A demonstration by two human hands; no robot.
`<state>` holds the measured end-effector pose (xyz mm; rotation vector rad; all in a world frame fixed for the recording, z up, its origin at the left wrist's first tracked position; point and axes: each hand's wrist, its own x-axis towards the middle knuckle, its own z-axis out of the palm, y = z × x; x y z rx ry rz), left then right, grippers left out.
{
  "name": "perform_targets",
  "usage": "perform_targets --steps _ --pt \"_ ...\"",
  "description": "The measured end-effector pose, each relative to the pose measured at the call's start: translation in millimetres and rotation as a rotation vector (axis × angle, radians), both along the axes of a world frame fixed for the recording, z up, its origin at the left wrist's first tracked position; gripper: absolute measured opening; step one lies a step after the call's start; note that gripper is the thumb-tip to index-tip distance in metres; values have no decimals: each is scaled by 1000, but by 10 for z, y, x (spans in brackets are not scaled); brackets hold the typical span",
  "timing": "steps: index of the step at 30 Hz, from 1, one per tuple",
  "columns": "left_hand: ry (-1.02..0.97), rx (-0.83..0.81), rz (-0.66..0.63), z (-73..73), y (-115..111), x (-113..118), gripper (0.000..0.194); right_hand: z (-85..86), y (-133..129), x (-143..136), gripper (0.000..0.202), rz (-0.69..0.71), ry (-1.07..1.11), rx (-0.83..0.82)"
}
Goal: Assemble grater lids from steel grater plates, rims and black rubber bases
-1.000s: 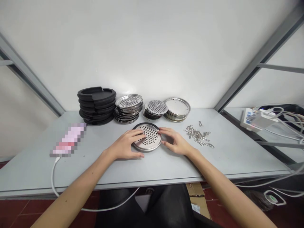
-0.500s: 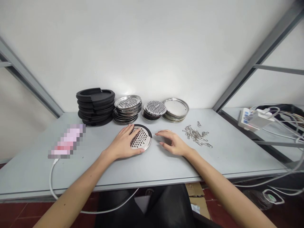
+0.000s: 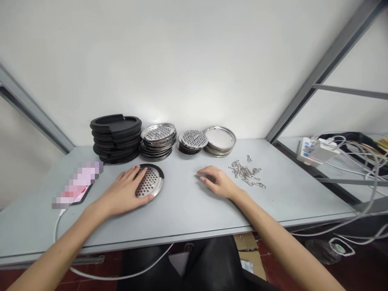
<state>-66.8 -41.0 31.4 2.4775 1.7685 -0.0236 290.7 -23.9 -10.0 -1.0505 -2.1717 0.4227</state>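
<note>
A round metal grater plate with a black rim along its far edge lies flat on the grey table. My left hand spans its left side from above, with the thumb along the near edge and the fingers over the far left part, covering some of it. My right hand hovers low over the table, empty, its fingers loosely bent and the thumb apart. To the right of that hand is a loose heap of small metal clips, with one clip lying apart behind it.
Along the wall stand a stack of black rings, two stacks of grater plates and a stack of plain metal discs. A phone on a white cable lies left. A power strip with tangled cables sits right.
My left hand has slid the grater plate leftward across the table, away from my right hand. My right hand has stayed nearly in place. The view has shifted slightly.
</note>
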Motion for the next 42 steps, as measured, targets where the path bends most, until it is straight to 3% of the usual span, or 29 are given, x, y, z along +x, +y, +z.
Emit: perform_targets --steps 4,10,17,20,23,27,29,34,39,42 --pt "47 -87 53 76 82 -300 99 4 -3 -13 23 19 -8 3" --pt "104 -167 26 202 196 -436 102 21 2 -2 22 -2 -10 -6" --pt "56 -156 -5 195 299 -641 102 -13 24 10 19 7 -19 0" --pt "-92 -86 -98 227 281 -463 94 -42 51 17 20 10 -22 4" --pt "-317 34 -206 226 250 -43 64 -48 74 26 24 7 -10 1" --pt "-553 117 -361 49 302 591 33 -32 86 43 23 -24 -2 -10" --pt "-606 153 -415 -81 354 789 29 -22 83 59 21 -49 -3 -12" --pt "-626 228 -447 -262 371 834 29 7 68 103 21 -120 41 50" --pt "-667 237 -433 -241 292 774 26 92 180 121 19 -351 225 234" --pt "-680 248 -449 -234 274 801 24 168 385 141 20 -505 195 339"
